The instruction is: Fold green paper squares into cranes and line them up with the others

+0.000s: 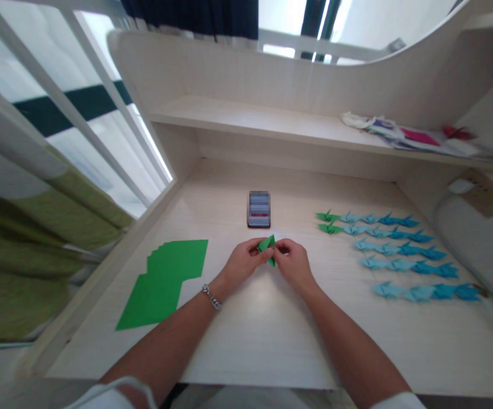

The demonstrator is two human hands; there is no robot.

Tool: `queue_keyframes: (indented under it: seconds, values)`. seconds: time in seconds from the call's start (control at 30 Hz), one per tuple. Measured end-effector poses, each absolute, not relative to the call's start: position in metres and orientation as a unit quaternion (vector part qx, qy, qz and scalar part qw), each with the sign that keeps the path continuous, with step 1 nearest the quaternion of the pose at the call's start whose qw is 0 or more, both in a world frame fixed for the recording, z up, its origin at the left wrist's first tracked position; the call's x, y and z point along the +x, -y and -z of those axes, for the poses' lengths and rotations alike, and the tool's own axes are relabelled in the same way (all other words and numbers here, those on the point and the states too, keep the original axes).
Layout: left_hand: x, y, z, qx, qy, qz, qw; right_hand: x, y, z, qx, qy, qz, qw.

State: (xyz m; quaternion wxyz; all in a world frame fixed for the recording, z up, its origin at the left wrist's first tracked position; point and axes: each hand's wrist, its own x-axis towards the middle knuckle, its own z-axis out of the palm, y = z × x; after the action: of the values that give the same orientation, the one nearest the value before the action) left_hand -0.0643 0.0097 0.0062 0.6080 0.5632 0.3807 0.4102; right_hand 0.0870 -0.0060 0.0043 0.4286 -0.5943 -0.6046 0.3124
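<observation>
A small piece of folded green paper (266,244) is held above the middle of the desk, its pointed tip sticking up. My left hand (248,255) pinches it from the left, thumb across its front. From the right, the fingers of my right hand (291,258) close on its edge; the fingertips partly hide the lower folds. To the left lie several overlapping sheets of green paper (165,284). On the right, folded paper cranes stand in rows: green cranes (330,228) at the left end of the two back rows, and light and darker blue cranes (417,292) in the rest.
A phone (259,209) with a blurred screen lies just beyond my hands. A shelf (250,116) runs across the back, with papers (417,136) at its right. A wall socket (483,190) and cable are at right; a white railing (96,133) and curtain are at left.
</observation>
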Motion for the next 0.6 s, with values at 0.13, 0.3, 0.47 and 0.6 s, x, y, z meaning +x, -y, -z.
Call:
queue_keyframes:
  seconds: [0.13, 0.3, 0.47, 0.6]
  values:
    - [-0.061, -0.007, -0.004, 0.571, -0.399, -0.427, 0.576, 0.084, 0.008, -0.004, -0.593, 0.620, -0.285, 0.428]
    - [-0.063, -0.012, 0.007, 0.517, -0.439, -0.457, 0.575, 0.082, 0.010, -0.007, -0.594, 0.626, -0.260, 0.433]
    - [-0.064, -0.018, 0.012, 0.488, -0.458, -0.478, 0.569, 0.084, 0.008, -0.004, -0.565, 0.618, -0.326, 0.438]
    - [-0.064, -0.019, 0.013, 0.440, -0.449, -0.482, 0.610, 0.088, 0.001, 0.006, -0.545, 0.568, -0.435, 0.436]
